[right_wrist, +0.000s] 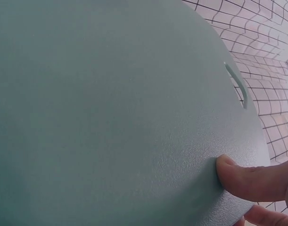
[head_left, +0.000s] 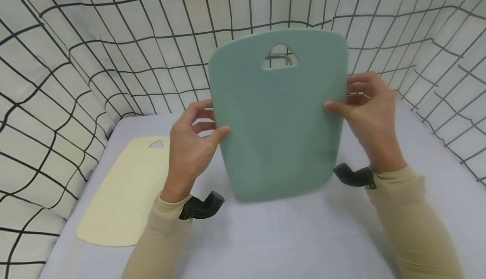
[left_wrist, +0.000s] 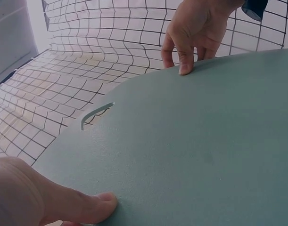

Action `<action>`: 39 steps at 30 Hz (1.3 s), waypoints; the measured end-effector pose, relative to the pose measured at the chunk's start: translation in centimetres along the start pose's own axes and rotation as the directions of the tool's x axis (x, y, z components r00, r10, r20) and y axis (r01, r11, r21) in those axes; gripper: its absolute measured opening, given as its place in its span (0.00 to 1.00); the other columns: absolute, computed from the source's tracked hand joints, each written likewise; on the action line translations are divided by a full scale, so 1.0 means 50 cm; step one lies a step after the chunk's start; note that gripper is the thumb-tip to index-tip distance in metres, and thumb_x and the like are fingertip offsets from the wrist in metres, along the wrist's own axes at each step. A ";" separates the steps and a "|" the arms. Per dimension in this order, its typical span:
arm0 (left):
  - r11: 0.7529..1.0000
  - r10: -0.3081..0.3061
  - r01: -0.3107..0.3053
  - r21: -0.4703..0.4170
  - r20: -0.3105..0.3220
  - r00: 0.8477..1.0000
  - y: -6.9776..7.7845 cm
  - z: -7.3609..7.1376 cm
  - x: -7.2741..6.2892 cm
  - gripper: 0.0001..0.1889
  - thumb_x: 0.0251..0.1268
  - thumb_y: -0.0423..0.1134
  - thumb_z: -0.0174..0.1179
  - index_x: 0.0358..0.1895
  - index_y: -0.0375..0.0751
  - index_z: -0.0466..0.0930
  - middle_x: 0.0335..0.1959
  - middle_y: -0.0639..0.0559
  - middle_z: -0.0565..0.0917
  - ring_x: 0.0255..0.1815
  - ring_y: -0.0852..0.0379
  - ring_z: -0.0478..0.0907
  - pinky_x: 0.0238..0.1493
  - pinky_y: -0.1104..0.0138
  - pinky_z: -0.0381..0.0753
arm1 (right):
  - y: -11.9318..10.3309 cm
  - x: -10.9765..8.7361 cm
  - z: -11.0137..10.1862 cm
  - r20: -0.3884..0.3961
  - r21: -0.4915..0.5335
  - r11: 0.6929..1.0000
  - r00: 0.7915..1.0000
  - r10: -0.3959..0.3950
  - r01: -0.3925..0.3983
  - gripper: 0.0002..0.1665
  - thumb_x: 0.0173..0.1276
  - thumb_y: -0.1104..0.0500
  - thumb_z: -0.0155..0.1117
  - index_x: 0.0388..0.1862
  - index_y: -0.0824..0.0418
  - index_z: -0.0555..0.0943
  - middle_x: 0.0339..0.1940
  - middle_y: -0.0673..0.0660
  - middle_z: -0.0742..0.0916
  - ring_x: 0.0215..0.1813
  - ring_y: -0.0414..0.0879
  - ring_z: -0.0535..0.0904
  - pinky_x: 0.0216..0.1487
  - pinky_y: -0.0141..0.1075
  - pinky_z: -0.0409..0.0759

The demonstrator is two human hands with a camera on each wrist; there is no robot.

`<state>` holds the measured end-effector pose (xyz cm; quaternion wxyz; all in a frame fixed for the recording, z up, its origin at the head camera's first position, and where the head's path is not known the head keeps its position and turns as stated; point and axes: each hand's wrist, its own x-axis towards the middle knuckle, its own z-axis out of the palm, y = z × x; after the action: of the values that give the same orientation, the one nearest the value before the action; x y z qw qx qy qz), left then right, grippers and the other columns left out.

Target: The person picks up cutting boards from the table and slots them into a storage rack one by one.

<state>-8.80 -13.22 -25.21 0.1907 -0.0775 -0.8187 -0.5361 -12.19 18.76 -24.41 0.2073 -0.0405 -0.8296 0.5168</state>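
Observation:
A green cutting board (head_left: 279,127) is held up, tilted, between both hands, its handle hole at the top. My left hand (head_left: 193,144) grips the left edge, thumb on the near face and fingers reaching behind. On the right edge, my right hand (head_left: 370,114) pinches the board the same way, a little higher. In the left wrist view the left thumb (left_wrist: 94,207) presses the board's face. The right wrist view shows the right thumb (right_wrist: 247,179) on the face near the edge. Flat on the table at the left lies a cream cutting board (head_left: 121,199), partly covered by my left arm.
Black wire grid panels (head_left: 152,38) backed with white cloth surround the table (head_left: 273,241) at the back and both sides. A curved metal piece (head_left: 280,57) shows through the green board's handle hole. Each wrist carries a black camera mount (head_left: 203,206).

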 end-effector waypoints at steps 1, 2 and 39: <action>1.000 0.000 0.000 0.001 -0.003 1.000 0.000 -0.001 0.000 0.27 0.60 0.26 0.71 0.64 0.41 0.78 0.50 0.46 0.84 0.44 0.52 0.87 0.46 0.70 0.88 | 0.000 0.001 0.002 0.000 0.007 1.000 1.000 -0.003 0.003 0.30 0.57 0.60 0.82 0.57 0.47 0.79 0.49 0.45 0.84 0.44 0.43 0.86 0.52 0.34 0.84; 1.000 -0.002 0.002 0.000 -0.006 1.000 -0.001 -0.002 0.001 0.27 0.60 0.26 0.71 0.64 0.41 0.79 0.50 0.46 0.84 0.44 0.52 0.87 0.46 0.72 0.87 | -0.001 0.002 0.003 0.002 0.014 1.000 1.000 -0.004 0.004 0.29 0.57 0.60 0.82 0.56 0.47 0.79 0.49 0.45 0.84 0.44 0.43 0.85 0.52 0.34 0.84; 1.000 -0.005 0.005 -0.021 -0.038 0.999 0.000 -0.020 0.007 0.28 0.60 0.23 0.69 0.64 0.40 0.78 0.49 0.46 0.82 0.44 0.54 0.85 0.42 0.76 0.87 | -0.015 0.007 0.026 -0.017 0.076 0.994 0.996 -0.082 0.083 0.29 0.55 0.65 0.82 0.51 0.47 0.79 0.42 0.45 0.83 0.38 0.44 0.84 0.47 0.29 0.83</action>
<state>-8.90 -14.16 -24.74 0.2039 -0.0673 -0.8095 -0.5464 -12.88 17.42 -24.15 0.2357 -0.0018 -0.8086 0.5391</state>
